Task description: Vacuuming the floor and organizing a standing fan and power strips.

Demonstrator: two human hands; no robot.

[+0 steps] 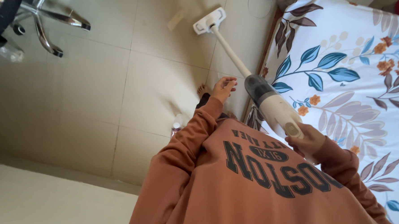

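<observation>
the right hand (pixel 309 141) is wrapped around the handle end of a white stick vacuum (pixel 271 105), fingers closed on the grip just behind its fat body. the vacuum slants away from the person, its thin wand (pixel 231 52) running down to a flat floor head (pixel 209 21) that rests on the pale floor tiles (pixel 117 84), close beside the edge of the bed (pixel 355 74) with its leaf-print cover.

the left hand (pixel 224 87) holds nothing — fingers loosely curled, hovering above the floor just left of the wand and apart from it.

the vacuum looks rigid, hard plastic throughout, and most of its weight probably sits near the hand where the motor and dust cup (pixel 257 89) are, so the handle is the sensible place to hold it; the wand itself seems light and a bit smooth for a steady hold. the dust cup is dark and see-through, but whether anything is inside it cannot be made out.

a chrome chair base (pixel 47 24) stands well apart at the far left.
</observation>
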